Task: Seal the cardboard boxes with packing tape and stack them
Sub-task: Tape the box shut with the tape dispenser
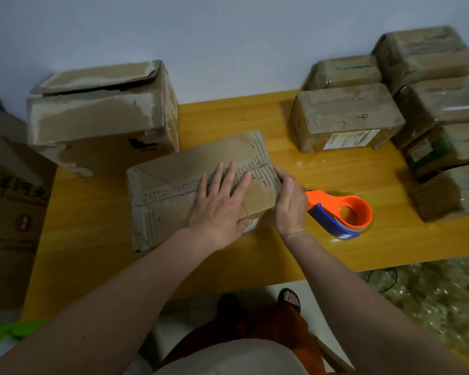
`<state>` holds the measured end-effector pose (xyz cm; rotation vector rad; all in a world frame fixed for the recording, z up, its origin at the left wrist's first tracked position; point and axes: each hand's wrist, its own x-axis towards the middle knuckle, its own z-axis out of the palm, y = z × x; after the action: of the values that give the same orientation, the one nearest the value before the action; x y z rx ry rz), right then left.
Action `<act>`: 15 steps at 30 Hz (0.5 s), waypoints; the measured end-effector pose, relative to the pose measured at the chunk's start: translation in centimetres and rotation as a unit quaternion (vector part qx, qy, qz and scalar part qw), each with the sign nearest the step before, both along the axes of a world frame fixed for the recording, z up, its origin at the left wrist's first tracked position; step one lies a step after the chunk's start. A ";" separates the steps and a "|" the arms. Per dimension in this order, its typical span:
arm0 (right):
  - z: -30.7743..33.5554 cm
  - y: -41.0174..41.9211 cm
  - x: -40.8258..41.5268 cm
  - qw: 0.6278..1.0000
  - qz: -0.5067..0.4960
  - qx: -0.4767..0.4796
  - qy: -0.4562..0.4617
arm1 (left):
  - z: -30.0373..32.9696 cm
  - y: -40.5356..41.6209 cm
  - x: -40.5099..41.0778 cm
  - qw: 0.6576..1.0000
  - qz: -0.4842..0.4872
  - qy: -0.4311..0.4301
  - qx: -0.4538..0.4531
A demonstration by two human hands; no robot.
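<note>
A worn cardboard box (201, 190) lies at the middle of the yellow table (336, 171); the left hand (222, 201) presses flat on its top, fingers spread; the right hand (290, 204) clasps its right end, fingers hidden behind the edge; just right of that box lies an orange-and-blue tape dispenser (341, 212); beyond it a taped box (347, 117) bears a handwritten "4" and a printed label, unreadable.

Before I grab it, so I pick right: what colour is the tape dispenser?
Orange with a blue blade guard, seen in the head view.
</note>
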<state>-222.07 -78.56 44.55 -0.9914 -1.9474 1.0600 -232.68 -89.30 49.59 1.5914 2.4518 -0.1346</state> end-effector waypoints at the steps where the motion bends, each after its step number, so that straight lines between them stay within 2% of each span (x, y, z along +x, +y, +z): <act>1: -0.6 0.4 0.4 0.999 0.035 0.033 -0.015 | 0.0 0.0 -0.1 1.000 -0.002 -0.003 -0.002; 4: -1.6 2.5 1.4 0.983 0.143 0.100 -0.048 | 0.0 0.0 -0.2 1.000 -0.006 -0.012 -0.006; 9: -1.2 6.2 2.3 0.914 0.337 0.206 -0.094 | 0.0 -0.1 -0.3 1.000 -0.004 -0.011 -0.009; 12: -1.0 7.5 3.1 0.878 0.379 0.235 -0.176 | 0.1 0.0 -0.1 1.000 -0.004 -0.011 -0.014; 15: -0.6 7.0 3.5 0.885 0.375 0.204 -0.188 | 0.2 0.2 -0.2 1.000 -0.001 -0.006 -0.018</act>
<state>-218.53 -71.51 43.92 -0.1838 -2.8420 0.7952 -232.87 -89.14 49.80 1.5759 2.4257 -0.1673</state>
